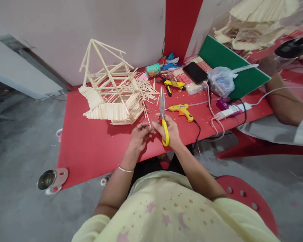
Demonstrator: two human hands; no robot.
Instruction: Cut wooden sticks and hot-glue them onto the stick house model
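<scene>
My left hand (140, 135) is closed in a pinch on the near end of a thin wooden stick (147, 114), above the front part of the red table. Yellow-handled scissors (164, 122) rest in my right hand (172, 130), their blades pointing away from me. The right thumb and fingertips come close to the stick's near end; whether they touch it I cannot tell. Just beyond my left hand stands a model house frame (111, 84) built of wooden sticks, with slatted roof panels low on its left side. Loose sticks (147, 89) lie heaped behind and right of it.
A yellow glue gun (180, 111) lies right of the scissors, its cord hanging off the edge. Farther back are a yellow cutter (174, 84), phone (195, 72), plastic bag (221, 82) and power strip (233, 111). A green board (232, 64) stands before another person's arm (282, 101).
</scene>
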